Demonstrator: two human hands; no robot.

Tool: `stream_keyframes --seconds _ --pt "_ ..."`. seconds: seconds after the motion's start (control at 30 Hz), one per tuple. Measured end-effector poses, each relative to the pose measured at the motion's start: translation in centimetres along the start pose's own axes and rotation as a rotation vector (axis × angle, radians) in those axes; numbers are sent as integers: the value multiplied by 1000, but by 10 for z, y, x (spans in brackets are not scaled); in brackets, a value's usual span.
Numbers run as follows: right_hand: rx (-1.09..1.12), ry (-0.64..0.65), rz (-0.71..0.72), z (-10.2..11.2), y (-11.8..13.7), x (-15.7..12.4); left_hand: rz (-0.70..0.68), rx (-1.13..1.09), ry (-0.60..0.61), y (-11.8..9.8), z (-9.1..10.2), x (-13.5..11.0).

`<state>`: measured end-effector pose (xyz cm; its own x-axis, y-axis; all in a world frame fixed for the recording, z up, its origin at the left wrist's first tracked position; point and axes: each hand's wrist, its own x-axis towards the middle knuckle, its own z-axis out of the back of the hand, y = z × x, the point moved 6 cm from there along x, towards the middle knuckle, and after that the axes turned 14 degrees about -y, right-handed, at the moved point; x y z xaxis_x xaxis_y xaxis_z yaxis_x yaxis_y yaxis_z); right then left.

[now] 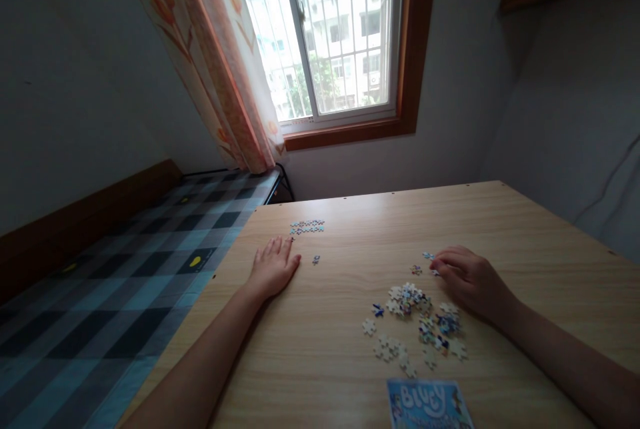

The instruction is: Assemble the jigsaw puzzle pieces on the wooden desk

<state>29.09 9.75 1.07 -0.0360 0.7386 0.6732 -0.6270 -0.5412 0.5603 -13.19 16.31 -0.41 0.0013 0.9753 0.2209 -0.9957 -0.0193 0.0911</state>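
Observation:
My left hand (273, 267) lies flat on the wooden table (500, 229), fingers stretched out and together, holding nothing. A single puzzle piece (315, 259) lies just right of it, and a small joined strip of pieces (307, 226) sits beyond it. My right hand (467, 279) rests on the table with fingers curled down over loose pieces near its fingertips (428, 256). Whether it grips one is hidden. A heap of loose puzzle pieces (417, 322) lies left of and below that hand.
A blue puzzle picture card (429, 405) lies at the table's near edge. A bed with a checked blue and black cover (120, 302) stands to the left of the table. A window (340, 35) and a curtain (215, 62) are behind.

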Motion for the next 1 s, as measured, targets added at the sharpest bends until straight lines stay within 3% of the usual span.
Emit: stream_keyframes --seconds 0.77,0.93,1.0 --pt "-34 10 36 0 3 1 -1 -16 -9 0 3 0" --pt "-26 7 30 0 3 1 -78 -11 -130 -18 26 -10" --pt "-32 12 32 -1 3 1 -106 0 -111 -31 38 -19"
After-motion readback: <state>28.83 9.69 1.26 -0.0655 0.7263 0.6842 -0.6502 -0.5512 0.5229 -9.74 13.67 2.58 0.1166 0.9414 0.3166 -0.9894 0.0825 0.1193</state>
